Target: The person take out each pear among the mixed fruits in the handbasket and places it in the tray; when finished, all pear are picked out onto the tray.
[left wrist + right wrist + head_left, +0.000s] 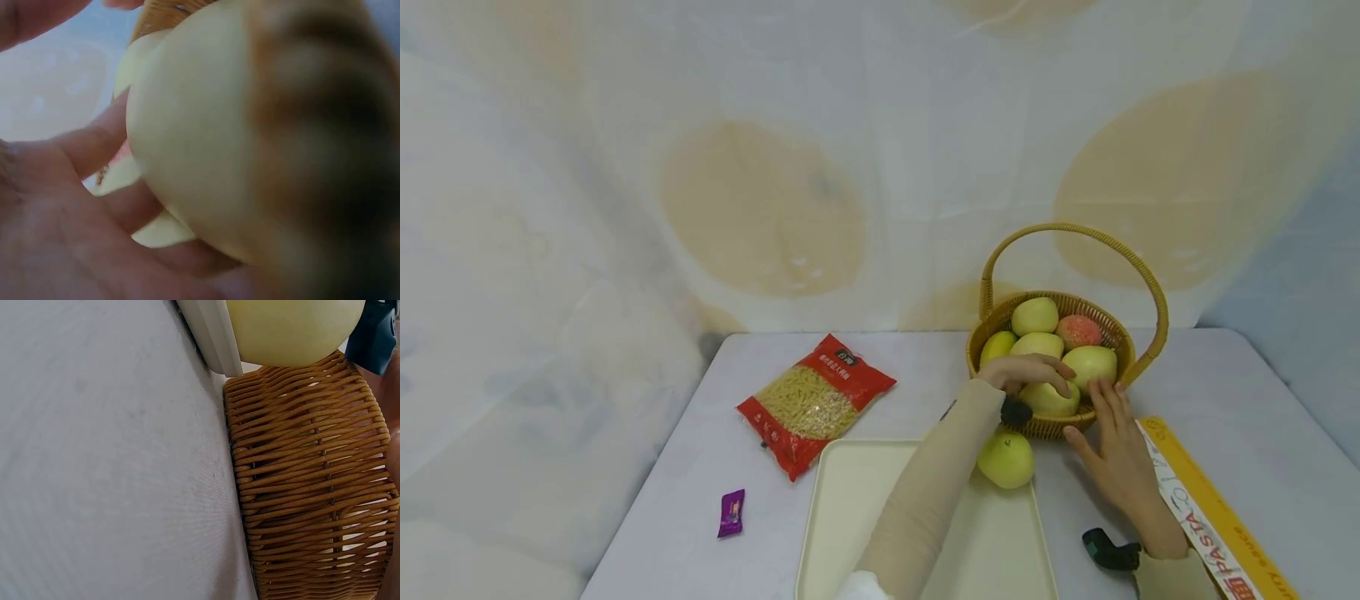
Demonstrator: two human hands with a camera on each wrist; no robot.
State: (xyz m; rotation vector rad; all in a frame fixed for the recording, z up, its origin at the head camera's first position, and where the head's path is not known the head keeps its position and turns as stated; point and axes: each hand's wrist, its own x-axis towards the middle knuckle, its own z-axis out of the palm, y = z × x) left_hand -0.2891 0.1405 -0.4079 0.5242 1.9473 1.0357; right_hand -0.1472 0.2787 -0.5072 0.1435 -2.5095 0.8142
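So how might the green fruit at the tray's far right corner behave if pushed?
The green fruit would probably roll, being nearly round. Its smooth-looking skin could make it somewhat slippery. Pushed away from the tray, it may soon bump the basket, whose woven wall stands close by.

We note dim, even, greyish light in the head view, source uncertain, with a soft shadow beside the right hand [1120,462]; the backdrop [925,167] reads slightly soft. In the left wrist view we record a softly shaded pale fruit [187,125] and heavy close-range blur at right. The right wrist view renders the basket [319,481] weave crisply, shadow darkening its base.
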